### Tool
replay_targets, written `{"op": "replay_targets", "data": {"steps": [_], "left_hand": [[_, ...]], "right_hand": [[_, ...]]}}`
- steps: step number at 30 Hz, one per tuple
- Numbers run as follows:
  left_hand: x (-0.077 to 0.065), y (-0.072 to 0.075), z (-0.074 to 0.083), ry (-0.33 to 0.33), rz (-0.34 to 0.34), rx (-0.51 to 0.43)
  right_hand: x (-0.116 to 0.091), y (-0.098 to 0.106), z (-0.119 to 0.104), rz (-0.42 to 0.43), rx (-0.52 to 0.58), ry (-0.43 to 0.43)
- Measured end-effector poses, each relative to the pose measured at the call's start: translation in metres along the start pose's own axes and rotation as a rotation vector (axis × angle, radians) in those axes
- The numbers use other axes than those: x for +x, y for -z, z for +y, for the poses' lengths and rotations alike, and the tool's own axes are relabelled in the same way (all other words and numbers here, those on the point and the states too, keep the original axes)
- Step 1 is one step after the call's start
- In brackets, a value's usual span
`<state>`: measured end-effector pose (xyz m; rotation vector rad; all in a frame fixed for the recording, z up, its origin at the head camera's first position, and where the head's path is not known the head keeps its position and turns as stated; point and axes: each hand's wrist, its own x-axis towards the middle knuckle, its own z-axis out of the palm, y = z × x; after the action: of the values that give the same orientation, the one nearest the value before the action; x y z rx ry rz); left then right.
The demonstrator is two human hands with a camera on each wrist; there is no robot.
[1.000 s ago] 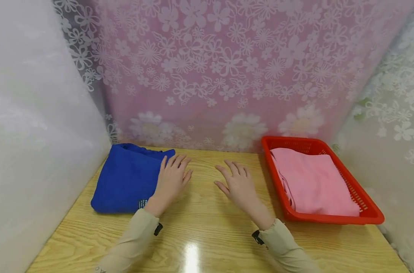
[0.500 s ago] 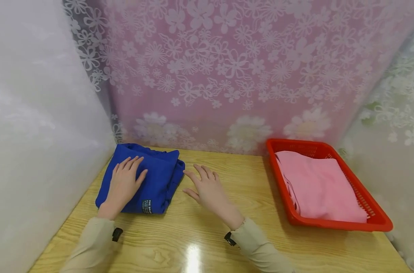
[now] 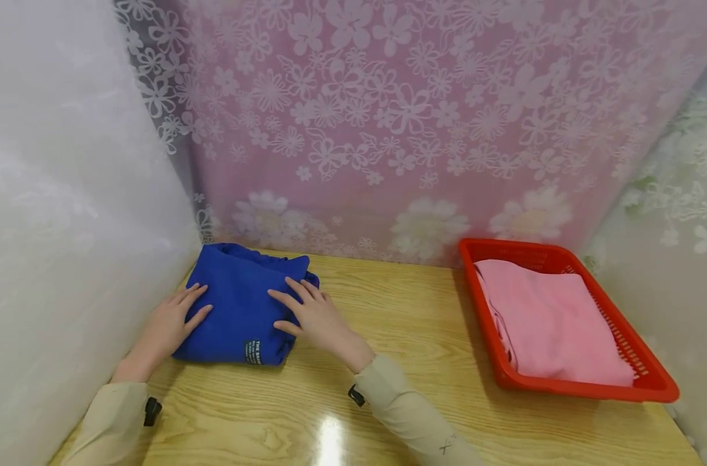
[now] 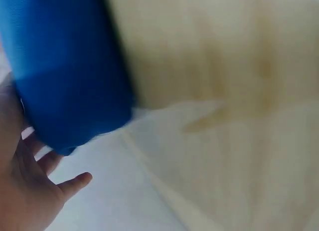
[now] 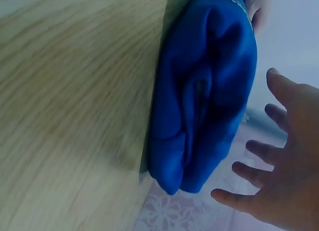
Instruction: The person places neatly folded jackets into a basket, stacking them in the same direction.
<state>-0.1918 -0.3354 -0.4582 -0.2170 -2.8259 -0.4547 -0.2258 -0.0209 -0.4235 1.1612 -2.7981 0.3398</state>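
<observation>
A folded blue garment with a dark printed label lies at the left of the wooden table. My left hand is at its left edge, fingers spread and thumb apart; in the left wrist view the left hand is beside the blue cloth. At the garment's right edge is my right hand, fingers spread over that side. The right wrist view has the right hand apart from the thick folded edge of the blue cloth, holding nothing.
A red plastic basket stands at the right of the table, with a folded pink cloth inside. A floral pink curtain hangs behind, and a white sheet borders the left side.
My left hand has moved left, across the blue garment to its left edge. My right hand has come left from the table's middle to the garment's right edge. The garment lies still.
</observation>
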Motion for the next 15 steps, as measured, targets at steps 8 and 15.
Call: {"op": "replay_targets", "data": {"steps": [8,15], "left_hand": [[-0.001,-0.006,-0.005,0.007,-0.071,0.053],[-0.001,-0.006,-0.004,0.024,-0.118,0.094]], "right_hand": [[0.005,-0.019,-0.008,-0.102,-0.039,0.027],[0.001,-0.024,-0.008,-0.093,-0.073,0.041]]}}
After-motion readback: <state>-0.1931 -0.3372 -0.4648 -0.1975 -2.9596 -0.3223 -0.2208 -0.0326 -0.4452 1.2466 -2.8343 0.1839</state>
